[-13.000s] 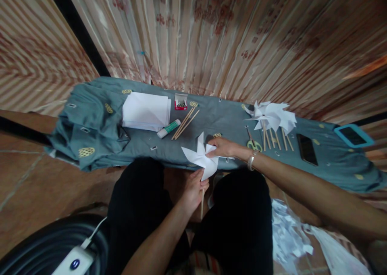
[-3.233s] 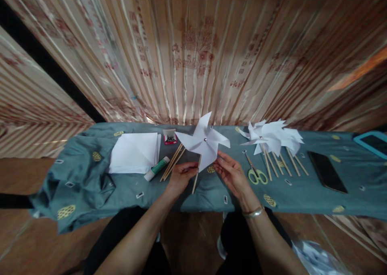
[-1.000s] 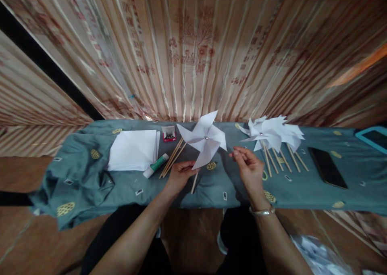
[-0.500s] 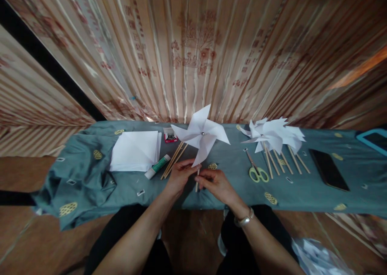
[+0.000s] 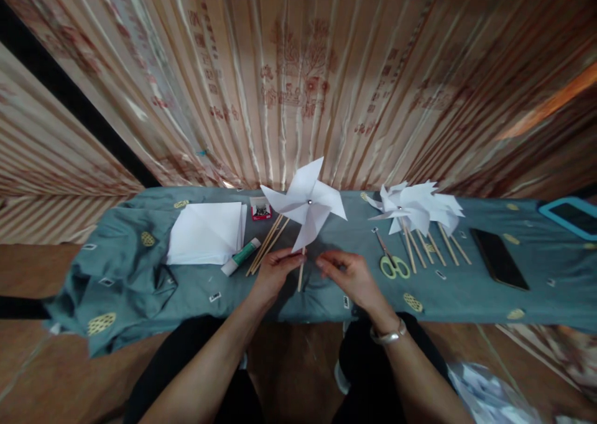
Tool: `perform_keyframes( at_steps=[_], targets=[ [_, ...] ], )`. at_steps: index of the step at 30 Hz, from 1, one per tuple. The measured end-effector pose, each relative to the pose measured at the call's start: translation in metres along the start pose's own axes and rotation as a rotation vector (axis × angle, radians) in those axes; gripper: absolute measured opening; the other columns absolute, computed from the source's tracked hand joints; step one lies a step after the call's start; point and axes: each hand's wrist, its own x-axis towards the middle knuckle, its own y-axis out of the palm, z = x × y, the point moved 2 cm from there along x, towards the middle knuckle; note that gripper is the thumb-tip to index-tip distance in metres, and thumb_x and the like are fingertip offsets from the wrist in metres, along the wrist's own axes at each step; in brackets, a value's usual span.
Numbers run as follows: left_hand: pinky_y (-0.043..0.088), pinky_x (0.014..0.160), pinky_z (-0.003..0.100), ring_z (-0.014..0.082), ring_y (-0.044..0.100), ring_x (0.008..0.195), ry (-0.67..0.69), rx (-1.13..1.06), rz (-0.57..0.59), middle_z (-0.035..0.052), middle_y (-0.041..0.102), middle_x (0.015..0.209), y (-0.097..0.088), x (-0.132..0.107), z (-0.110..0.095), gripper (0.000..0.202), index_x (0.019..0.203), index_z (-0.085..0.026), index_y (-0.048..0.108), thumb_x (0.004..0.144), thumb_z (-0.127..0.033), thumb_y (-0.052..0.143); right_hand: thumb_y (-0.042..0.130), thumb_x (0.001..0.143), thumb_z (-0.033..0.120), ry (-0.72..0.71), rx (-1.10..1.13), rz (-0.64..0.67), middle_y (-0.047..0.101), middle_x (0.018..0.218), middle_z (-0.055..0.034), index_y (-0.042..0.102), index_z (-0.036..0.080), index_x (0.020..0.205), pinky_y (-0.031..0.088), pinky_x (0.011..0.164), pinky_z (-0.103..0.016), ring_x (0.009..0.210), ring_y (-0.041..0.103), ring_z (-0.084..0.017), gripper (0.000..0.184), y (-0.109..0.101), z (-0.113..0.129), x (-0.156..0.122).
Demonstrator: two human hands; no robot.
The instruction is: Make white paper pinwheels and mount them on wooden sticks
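A white paper pinwheel (image 5: 310, 202) with a shiny pin at its centre stands upright on a thin wooden stick. My left hand (image 5: 275, 271) pinches that stick just below the paper blades. To the right of the stick, my right hand (image 5: 347, 276) is apart from it, fingers loosely curled and thumb near the index finger; whether anything small is between them I cannot make out. Several loose wooden sticks (image 5: 267, 247) lie left of the pinwheel, beside a green and white glue stick (image 5: 240, 257). A small red box (image 5: 260, 209) of pins sits behind them.
A stack of white paper (image 5: 205, 232) lies on the left of the cloth-covered table (image 5: 326, 296). On the right are green-handled scissors (image 5: 394, 266), several finished pinwheels (image 5: 420, 206), a black phone (image 5: 499, 259) and a blue-framed device (image 5: 569, 216). A plastic bag (image 5: 489, 393) lies lower right.
My right hand has let go of the pinwheel's stick and moved a little to the right. My left hand still holds the stick. The view has shifted slightly.
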Motion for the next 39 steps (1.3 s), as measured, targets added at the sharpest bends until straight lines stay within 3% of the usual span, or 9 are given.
perform_keyframes(
  at_steps=[3,5,8,13,17,24,39],
  targets=[
    [0.049,0.093,0.038,0.0246,0.07,0.088,-0.022,0.026,0.001,0.0054,0.077,0.082,0.0,-0.003,-0.001,0.028,0.076,-0.018,0.078,0.053,-0.032,0.085,0.064,0.081,0.043,0.004,0.056,-0.35,0.067,0.059,-0.0001,0.068,0.02,0.072,0.047,0.061,-0.028,0.058,0.06,-0.015,0.025,-0.032,-0.004,-0.001],
    [0.049,0.093,0.039,0.0252,0.07,0.087,-0.045,0.04,0.013,0.0049,0.077,0.081,0.0,-0.005,0.0,0.027,0.075,-0.018,0.078,0.052,-0.031,0.085,0.068,0.078,0.042,0.0,0.09,-0.584,0.072,0.069,-0.0023,0.07,0.02,0.084,0.051,0.07,-0.032,0.067,0.066,-0.018,0.023,-0.05,-0.009,-0.003],
    [0.049,0.09,0.037,0.0245,0.069,0.085,-0.068,0.085,0.043,0.0046,0.077,0.08,0.002,-0.01,0.001,0.028,0.075,-0.018,0.078,0.052,-0.031,0.085,0.07,0.076,0.041,-0.039,0.049,-0.717,0.075,0.095,-0.0085,0.069,0.02,0.1,0.052,0.086,-0.041,0.087,0.069,-0.022,0.033,-0.065,-0.014,-0.003],
    [0.05,0.081,0.034,0.0227,0.068,0.077,-0.095,0.146,0.146,0.0054,0.076,0.075,0.004,-0.015,0.004,0.028,0.073,-0.017,0.079,0.052,-0.034,0.084,0.068,0.078,0.04,-0.046,0.013,-0.622,0.072,0.111,-0.0123,0.067,0.02,0.111,0.049,0.094,-0.045,0.101,0.067,-0.024,0.039,-0.065,-0.019,0.0],
    [0.05,0.079,0.034,0.0215,0.067,0.074,-0.115,0.16,0.196,0.0059,0.076,0.074,0.005,-0.015,0.009,0.027,0.073,-0.018,0.079,0.052,-0.034,0.083,0.07,0.075,0.039,-0.001,0.077,-0.572,0.074,0.102,-0.0105,0.066,0.019,0.112,0.051,0.09,-0.044,0.093,0.068,-0.023,0.042,-0.065,-0.023,0.001],
    [0.05,0.078,0.033,0.0206,0.067,0.073,-0.07,0.188,0.114,0.0059,0.076,0.075,0.004,-0.011,0.01,0.026,0.073,-0.018,0.078,0.052,-0.032,0.083,0.074,0.068,0.039,0.078,0.148,-0.544,0.075,0.081,-0.0038,0.07,0.019,0.1,0.051,0.082,-0.039,0.076,0.067,-0.019,0.039,-0.062,-0.028,-0.001],
    [0.053,0.08,0.034,0.0212,0.069,0.074,-0.049,0.098,0.015,0.0042,0.077,0.077,0.006,-0.009,0.01,0.028,0.072,-0.02,0.078,0.048,-0.032,0.085,0.083,0.057,0.046,0.197,0.496,-0.395,0.073,0.07,-0.0013,0.073,0.022,0.087,0.055,0.07,-0.033,0.066,0.066,-0.017,0.04,-0.028,-0.009,0.0]
  ],
)
